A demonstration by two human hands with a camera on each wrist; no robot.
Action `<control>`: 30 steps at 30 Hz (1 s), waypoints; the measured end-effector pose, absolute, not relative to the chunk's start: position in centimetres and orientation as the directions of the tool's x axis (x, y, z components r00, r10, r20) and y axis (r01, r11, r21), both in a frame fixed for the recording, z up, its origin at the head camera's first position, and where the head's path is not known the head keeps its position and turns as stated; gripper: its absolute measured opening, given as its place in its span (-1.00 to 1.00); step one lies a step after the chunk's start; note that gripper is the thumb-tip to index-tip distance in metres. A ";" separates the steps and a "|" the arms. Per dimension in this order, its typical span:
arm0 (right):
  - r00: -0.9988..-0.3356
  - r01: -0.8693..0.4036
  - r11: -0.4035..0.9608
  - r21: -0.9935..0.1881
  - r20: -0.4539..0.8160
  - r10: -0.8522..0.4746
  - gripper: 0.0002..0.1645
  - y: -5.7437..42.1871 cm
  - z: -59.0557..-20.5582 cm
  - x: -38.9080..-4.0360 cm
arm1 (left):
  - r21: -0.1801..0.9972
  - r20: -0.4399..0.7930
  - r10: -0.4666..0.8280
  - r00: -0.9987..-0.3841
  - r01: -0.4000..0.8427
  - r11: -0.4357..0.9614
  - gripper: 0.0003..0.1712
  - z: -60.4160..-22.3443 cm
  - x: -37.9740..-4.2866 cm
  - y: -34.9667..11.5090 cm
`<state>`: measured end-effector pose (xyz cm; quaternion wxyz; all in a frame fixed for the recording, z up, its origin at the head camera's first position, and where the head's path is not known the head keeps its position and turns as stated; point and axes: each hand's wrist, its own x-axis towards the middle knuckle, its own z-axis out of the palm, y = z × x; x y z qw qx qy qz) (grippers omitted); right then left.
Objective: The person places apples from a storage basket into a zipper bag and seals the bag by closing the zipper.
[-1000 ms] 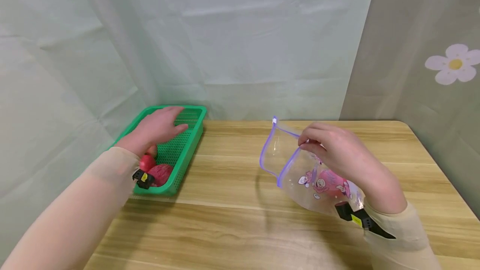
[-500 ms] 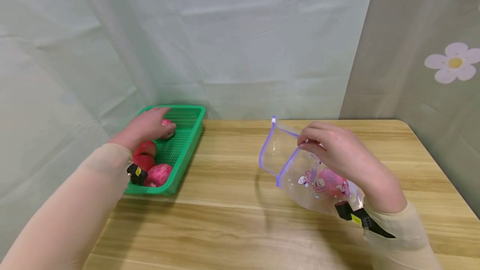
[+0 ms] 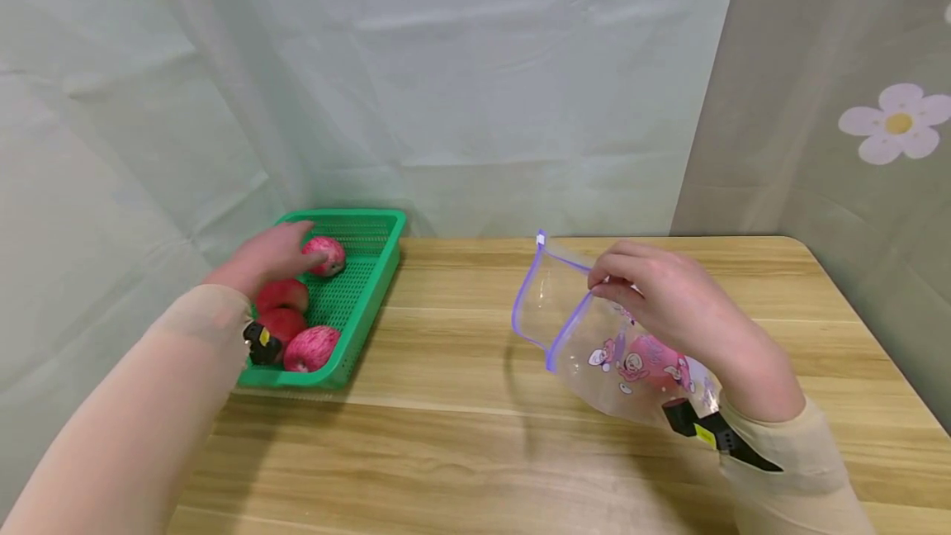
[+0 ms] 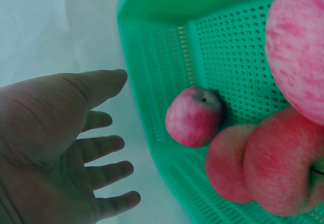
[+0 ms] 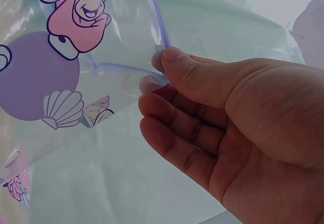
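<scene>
My left hand (image 3: 269,257) hovers at the left rim of the green basket (image 3: 364,316), fingers spread and holding nothing in the left wrist view. Beside its thumb lies a pink-red apple (image 3: 325,256) at the basket's far end. Other apples sit nearer, among them a streaked one (image 3: 312,348) and a redder one (image 4: 283,163). With thumb and fingertips, my right hand (image 3: 669,295) pinches the purple-edged mouth of a clear zip bag (image 3: 583,366). The bag's mouth gapes to the left. A round reddish thing (image 3: 654,360) shows through its printed side.
Both things are on a wooden table (image 3: 446,436). A pale cloth (image 3: 483,89) hangs behind it, with a flower-printed cloth (image 3: 854,213) on the right. The basket's far end is close to the back cloth.
My left hand has drawn back to the left across the basket, and the far apple now shows beside it with the hand apart. The right hand and bag have stayed nearly still.
</scene>
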<state>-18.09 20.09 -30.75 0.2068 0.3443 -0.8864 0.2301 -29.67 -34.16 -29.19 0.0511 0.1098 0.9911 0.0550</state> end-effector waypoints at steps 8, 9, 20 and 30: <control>-0.674 -0.708 0.655 -0.263 0.529 -0.516 -0.73 20.1 -30.8 -18.0 | 0.101 -0.121 0.206 -0.971 0.194 0.976 -0.10 -30.0 -29.8 -35.6; -0.674 -0.708 0.656 -0.263 0.529 -0.515 -0.73 20.1 -30.8 -18.0 | 0.100 -0.123 0.204 -0.971 0.193 0.976 -0.10 -30.1 -29.8 -35.7; -0.666 -0.714 0.651 -0.258 0.537 -0.518 -0.71 20.3 -30.9 -18.1 | 0.102 -0.175 0.158 -0.972 0.142 0.985 -0.04 -30.7 -29.6 -36.6; -0.670 -0.709 0.657 -0.256 0.532 -0.517 -0.73 20.2 -30.8 -18.0 | 0.092 -0.247 0.120 -0.962 0.100 0.991 -0.04 -31.0 -29.1 -37.2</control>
